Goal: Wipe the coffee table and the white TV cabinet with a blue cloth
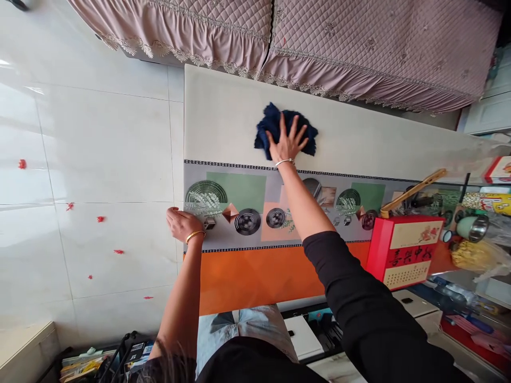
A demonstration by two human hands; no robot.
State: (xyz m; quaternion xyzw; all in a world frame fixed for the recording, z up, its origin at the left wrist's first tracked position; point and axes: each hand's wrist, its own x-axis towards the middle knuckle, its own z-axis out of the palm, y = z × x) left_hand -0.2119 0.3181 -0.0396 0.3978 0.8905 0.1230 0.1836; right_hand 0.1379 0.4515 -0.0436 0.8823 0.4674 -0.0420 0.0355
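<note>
My right hand lies on a crumpled dark blue cloth, fingers spread flat and pressing it onto the cream part of the table. Blue fabric shows around and between the fingers. At the table's left edge is my left hand, its fingers bent together over the edge; their tips are hidden. A patterned grey band with green and peach squares runs along the table's middle, and an orange strip lies on the side nearest me.
A red gift box stands to the right with a wooden stick by it. Beyond are a metal-rimmed cup and bagged food. A pink quilted sofa borders the far side. Red bits lie on the tiled floor.
</note>
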